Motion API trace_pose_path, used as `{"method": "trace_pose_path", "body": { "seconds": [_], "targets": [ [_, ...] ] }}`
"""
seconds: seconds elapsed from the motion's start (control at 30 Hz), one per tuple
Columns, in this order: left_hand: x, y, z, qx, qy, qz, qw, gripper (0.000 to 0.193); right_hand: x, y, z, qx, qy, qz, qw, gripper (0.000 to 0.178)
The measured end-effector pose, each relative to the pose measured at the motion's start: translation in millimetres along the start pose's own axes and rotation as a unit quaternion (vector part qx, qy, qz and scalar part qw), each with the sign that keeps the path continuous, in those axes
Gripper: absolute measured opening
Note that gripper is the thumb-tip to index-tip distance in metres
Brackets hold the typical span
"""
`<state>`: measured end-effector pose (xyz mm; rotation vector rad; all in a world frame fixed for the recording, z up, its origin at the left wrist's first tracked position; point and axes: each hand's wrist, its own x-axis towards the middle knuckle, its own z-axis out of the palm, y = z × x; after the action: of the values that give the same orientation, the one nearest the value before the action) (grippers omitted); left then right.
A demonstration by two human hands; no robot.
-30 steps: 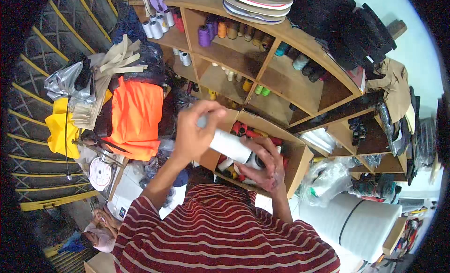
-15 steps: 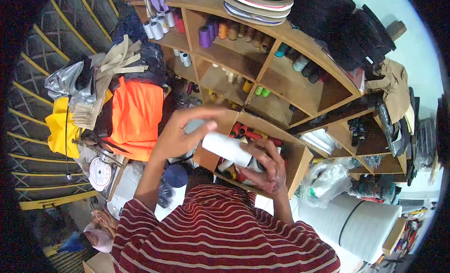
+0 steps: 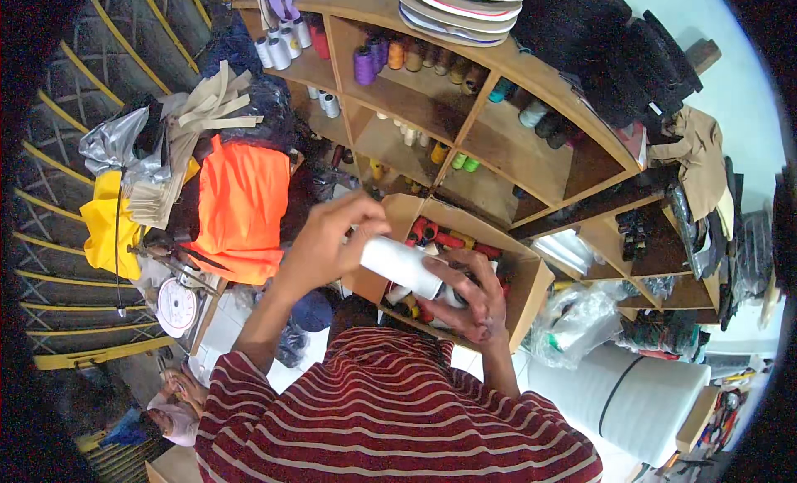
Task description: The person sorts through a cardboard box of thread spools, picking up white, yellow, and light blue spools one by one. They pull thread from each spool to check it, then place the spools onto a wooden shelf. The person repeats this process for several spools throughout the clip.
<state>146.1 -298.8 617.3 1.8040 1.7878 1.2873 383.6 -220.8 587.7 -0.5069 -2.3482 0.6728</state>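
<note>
A white thread spool (image 3: 402,265) lies tilted in front of my chest, above an open cardboard box. My right hand (image 3: 471,294) wraps its fingers round the spool's lower right end. My left hand (image 3: 334,238) is at the upper left end, fingers curled in and thumb close to the spool's rim. Whether a loose thread is pinched there is too fine to see. Beneath, the cardboard box (image 3: 531,294) holds several spools, among them red ones (image 3: 455,240), partly hidden by my hands.
Wooden shelves (image 3: 490,109) with thread spools of many colours stand ahead. Orange cloth (image 3: 245,209) and yellow cloth (image 3: 112,226) lie on the left. A clear plastic bag (image 3: 573,321) and a large white foam roll (image 3: 631,400) are at the right. Another person (image 3: 178,408) sits at the lower left.
My left hand's fingers, stretched out before, have curled in at the spool's end. The spool and my right hand have hardly moved.
</note>
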Motion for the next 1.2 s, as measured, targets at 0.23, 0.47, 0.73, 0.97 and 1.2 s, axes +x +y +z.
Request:
{"method": "trace_pose_path", "body": {
  "seconds": [0.23, 0.47, 0.73, 0.97, 1.2],
  "targets": [
    [4.7, -30.3, -13.3, -0.022, -0.008, -0.212, 0.977, 0.01, -1.6, 1.0, 0.6, 0.023, 0.0, 0.009, 1.0, 0.06],
    [9.1, -12.0, -6.0, 0.009, 0.142, -0.016, 0.99, 0.033, -0.2, 0.5, 0.5, 0.016, -0.01, 0.009, 1.0, 0.059],
    [1.2, 1.2, -16.8, -0.125, -0.145, -0.001, 0.982, 0.019, 1.0, -1.5, -2.3, 0.032, -0.022, 0.02, 0.999, 0.059],
    [3.1, -0.5, -4.3, -0.106, -0.096, 0.004, 0.99, 0.006, 1.3, 0.4, 0.3, 0.034, -0.038, -0.003, 0.999, 0.064],
    [3.3, -5.3, 0.5, -0.128, -0.143, -0.088, 0.977, 0.019, 4.2, -0.2, -4.8, -0.011, -0.028, -0.037, 0.999, 0.062]
  ]
}}
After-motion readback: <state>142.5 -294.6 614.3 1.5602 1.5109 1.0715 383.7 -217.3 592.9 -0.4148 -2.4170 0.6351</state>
